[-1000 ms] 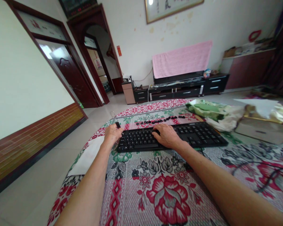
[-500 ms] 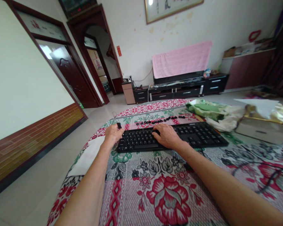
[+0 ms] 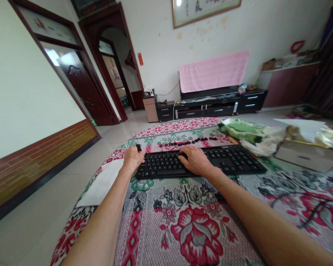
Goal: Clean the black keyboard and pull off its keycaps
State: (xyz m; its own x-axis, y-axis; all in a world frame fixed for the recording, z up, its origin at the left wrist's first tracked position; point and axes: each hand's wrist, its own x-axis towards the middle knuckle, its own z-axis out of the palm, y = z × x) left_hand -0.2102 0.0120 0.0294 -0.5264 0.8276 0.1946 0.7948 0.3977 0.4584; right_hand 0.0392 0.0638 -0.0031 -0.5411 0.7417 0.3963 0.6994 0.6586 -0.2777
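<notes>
Near the left end of a full-size black keyboard [image 3: 166, 163], the left hand [image 3: 132, 159] is folded into a loose fist, its grip closed on a black-handled wire keycap puller [image 3: 138, 147]; the handle pokes up past the fingers, with thin wire above it. The left forearm [image 3: 100, 218] reaches up from the lower left, wrist nearly straight. From the opposite side, the right forearm [image 3: 246, 207] slants inward, and the right hand [image 3: 195, 159] lies palm down across the keys, fingers bent over the upper rows, thumb stretched leftward. Whether that grip closes on anything under the palm, I cannot tell.

The keyboard, a long plastic slab, lies flat on the cloth-covered counter [image 3: 147, 236]; the weave is coarse, patterned with large red blooms and grey leaves. Just beyond it, small blocky keycaps [image 3: 187, 142] form an uneven line. A smooth white sheet [image 3: 100, 186] lies to the left. To the right sit crumpled green-and-white wrapping [image 3: 242, 128], a grey box [image 3: 305, 157] and a curving black cable [image 3: 315, 213].
</notes>
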